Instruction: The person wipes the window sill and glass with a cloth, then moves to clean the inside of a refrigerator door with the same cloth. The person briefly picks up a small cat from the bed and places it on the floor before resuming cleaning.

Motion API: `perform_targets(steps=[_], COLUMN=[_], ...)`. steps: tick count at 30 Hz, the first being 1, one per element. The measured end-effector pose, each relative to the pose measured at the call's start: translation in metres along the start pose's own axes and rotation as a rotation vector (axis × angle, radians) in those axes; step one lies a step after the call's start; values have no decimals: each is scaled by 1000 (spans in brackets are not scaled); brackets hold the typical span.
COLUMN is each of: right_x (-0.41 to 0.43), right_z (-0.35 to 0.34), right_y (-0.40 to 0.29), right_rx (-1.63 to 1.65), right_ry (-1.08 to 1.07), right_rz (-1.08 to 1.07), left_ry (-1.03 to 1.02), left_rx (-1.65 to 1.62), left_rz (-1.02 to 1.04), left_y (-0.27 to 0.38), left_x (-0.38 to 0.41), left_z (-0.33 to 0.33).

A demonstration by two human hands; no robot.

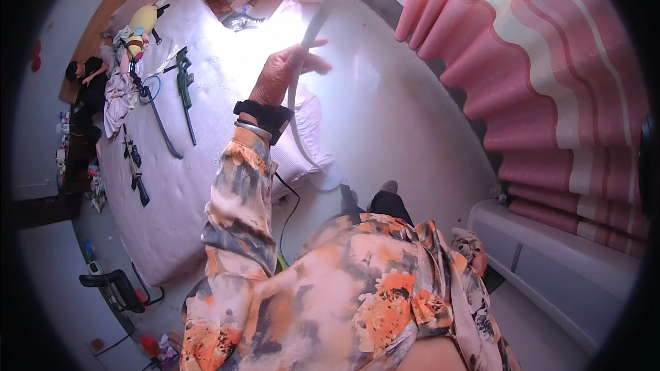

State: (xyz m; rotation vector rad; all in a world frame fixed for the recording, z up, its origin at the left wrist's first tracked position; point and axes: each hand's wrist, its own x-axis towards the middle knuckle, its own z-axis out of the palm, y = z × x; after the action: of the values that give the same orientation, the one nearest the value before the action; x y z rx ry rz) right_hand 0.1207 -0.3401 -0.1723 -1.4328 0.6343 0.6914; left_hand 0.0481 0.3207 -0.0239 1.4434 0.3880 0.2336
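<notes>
My left hand (281,74), with a black band and a silver bracelet at the wrist, is raised beside the bed. A curved pale pole (314,23) crosses it at the fingers, some of which stretch past the pole; whether they grip it I cannot tell. Lower down, the pole meets a round pale base (328,178) on the floor. Its upper end leaves the top of the picture. At my right side, partly behind my patterned shirt, my right hand (479,262) holds a crumpled beige cloth (465,242).
To the left, the bed (170,237) bears several toy guns (184,82), a racket and a plush toy (143,19). A person (93,80) is at its far edge. A cat (237,21) lies near its corner. Pink curtains (521,62) and a pale cabinet (557,268) stand right. A black cable (291,216) trails down.
</notes>
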Motion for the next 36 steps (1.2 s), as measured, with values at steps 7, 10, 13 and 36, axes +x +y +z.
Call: perform_targets(steps=[7,10,13,36], right_x=[115,173,201,188], right_z=[64,84,77,150], right_y=[-52,-103,-121,-191], right_rx=[56,0,31,156], right_ry=[-126,-209,-236,-408], right_rz=[60,45,5,4], left_ry=[305,590,917,836], left_rx=[-86,-160,49,-279], left_rz=[144,250,362,637], left_y=[8,24,59,79], left_x=[83,116,112,150], left_z=[4,-24,-34,-35])
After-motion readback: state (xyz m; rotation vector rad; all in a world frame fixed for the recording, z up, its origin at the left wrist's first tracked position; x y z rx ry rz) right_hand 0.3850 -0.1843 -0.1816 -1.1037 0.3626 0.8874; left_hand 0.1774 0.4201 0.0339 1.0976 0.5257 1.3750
